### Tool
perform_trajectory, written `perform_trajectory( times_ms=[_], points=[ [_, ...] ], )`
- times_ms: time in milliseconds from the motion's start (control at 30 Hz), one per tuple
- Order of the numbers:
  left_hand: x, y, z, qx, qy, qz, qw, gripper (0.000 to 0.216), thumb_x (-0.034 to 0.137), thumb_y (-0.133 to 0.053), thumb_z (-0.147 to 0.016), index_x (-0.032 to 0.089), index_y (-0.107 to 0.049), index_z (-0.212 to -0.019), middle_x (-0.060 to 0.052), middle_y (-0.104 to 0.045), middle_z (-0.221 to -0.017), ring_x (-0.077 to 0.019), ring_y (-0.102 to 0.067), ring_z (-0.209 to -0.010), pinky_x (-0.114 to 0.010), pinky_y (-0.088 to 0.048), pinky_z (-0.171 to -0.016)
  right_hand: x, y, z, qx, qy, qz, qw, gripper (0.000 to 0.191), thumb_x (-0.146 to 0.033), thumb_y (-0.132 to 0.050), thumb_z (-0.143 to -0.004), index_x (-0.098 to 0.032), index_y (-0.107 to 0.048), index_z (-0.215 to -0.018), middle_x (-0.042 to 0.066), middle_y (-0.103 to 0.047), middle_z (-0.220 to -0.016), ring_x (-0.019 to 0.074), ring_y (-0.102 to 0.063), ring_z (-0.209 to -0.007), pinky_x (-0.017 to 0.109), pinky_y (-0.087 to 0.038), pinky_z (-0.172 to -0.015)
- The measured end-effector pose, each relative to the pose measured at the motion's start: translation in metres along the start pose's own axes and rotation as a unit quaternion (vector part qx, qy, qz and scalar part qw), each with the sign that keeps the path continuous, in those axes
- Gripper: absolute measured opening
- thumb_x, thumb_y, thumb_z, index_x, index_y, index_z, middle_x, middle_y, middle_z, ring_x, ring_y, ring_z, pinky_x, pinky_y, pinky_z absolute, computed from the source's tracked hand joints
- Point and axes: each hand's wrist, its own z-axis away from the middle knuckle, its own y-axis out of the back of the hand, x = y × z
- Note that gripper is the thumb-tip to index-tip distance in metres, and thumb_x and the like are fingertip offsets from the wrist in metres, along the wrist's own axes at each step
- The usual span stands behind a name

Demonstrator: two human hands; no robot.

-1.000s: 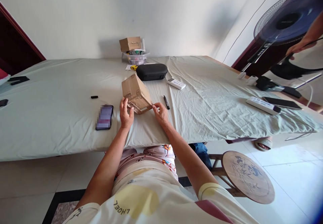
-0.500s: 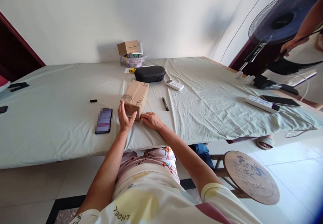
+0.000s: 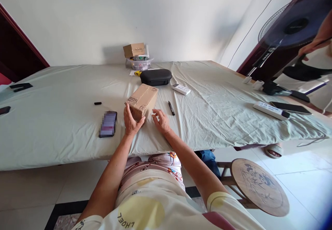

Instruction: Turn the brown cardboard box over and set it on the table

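A small brown cardboard box (image 3: 143, 98) with drawings on it lies on the cloth-covered table (image 3: 64, 119), tilted up at its near end. My left hand (image 3: 131, 121) cups the box's near left corner with fingers around it. Just right of the box, my right hand (image 3: 161, 120) hovers over the cloth, fingers spread and holding nothing. A black pen (image 3: 171, 107) lies beyond the right hand.
A phone (image 3: 107, 123) lies left of my left hand, a black case (image 3: 155, 77) and white remote (image 3: 181, 89) behind the box. A second box (image 3: 134, 49) sits on a container at the wall. Another person's hand (image 3: 315, 43) is by a fan (image 3: 295, 26). A round stool (image 3: 259, 187) stands at right.
The box went from standing on end to lying on the cloth. My right hand let go of it and has lifted with fingers spread; my left hand stays on it.
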Motion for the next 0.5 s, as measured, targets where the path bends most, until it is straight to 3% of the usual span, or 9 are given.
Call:
perform_trajectory(
  times_ms=[67,133,300,400,500],
  points=[
    [-0.001,0.000,0.001,-0.013,-0.021,0.020,0.999,0.112,0.071,-0.068,-0.087,0.012,-0.017,-0.168,-0.030,-0.034,-0.166,-0.0436,-0.034,-0.158,-0.059,-0.031,-0.128,0.000,0.008,-0.001,0.062,0.008,0.042,0.997,0.041,-0.038,-0.047,-0.108,-0.022,-0.059,-0.144,0.016,-0.069,-0.132,0.0277,-0.069,-0.115,0.046,-0.056,-0.101],
    [0.000,0.000,0.002,-0.031,-0.034,0.030,0.999,0.112,0.071,-0.068,-0.087,0.013,-0.016,-0.168,-0.030,-0.033,-0.167,-0.0435,-0.033,-0.158,-0.060,-0.030,-0.128,-0.003,0.013,-0.001,0.079,0.054,0.091,0.991,0.043,-0.038,-0.051,-0.106,-0.024,-0.059,-0.146,0.016,-0.066,-0.140,0.0309,-0.063,-0.129,0.051,-0.051,-0.109],
    [0.002,-0.002,0.004,-0.056,-0.032,0.039,0.997,0.118,0.075,-0.072,-0.083,0.012,-0.019,-0.167,-0.031,-0.033,-0.167,-0.0440,-0.035,-0.158,-0.060,-0.031,-0.129,-0.015,0.006,0.000,0.007,0.140,0.166,0.976,0.044,-0.046,-0.060,-0.102,-0.033,-0.064,-0.144,0.010,-0.063,-0.150,0.0324,-0.054,-0.144,0.054,-0.038,-0.121],
    [0.002,-0.003,0.005,-0.058,-0.023,0.066,0.996,0.117,0.074,-0.074,-0.082,0.014,-0.021,-0.167,-0.028,-0.035,-0.168,-0.0439,-0.035,-0.158,-0.059,-0.031,-0.130,-0.014,-0.001,-0.003,-0.015,0.119,0.183,0.976,0.051,-0.053,-0.057,-0.102,-0.033,-0.060,-0.149,0.009,-0.057,-0.158,0.0327,-0.045,-0.153,0.056,-0.028,-0.127],
    [0.001,-0.001,0.003,-0.062,-0.024,0.109,0.992,0.111,0.065,-0.076,-0.084,0.020,-0.020,-0.169,-0.023,-0.033,-0.171,-0.0427,-0.033,-0.159,-0.059,-0.032,-0.131,0.001,0.003,-0.010,0.006,0.046,0.187,0.981,0.059,-0.056,-0.047,-0.105,-0.030,-0.051,-0.157,0.011,-0.048,-0.166,0.0329,-0.036,-0.159,0.058,-0.022,-0.130]
  ],
)
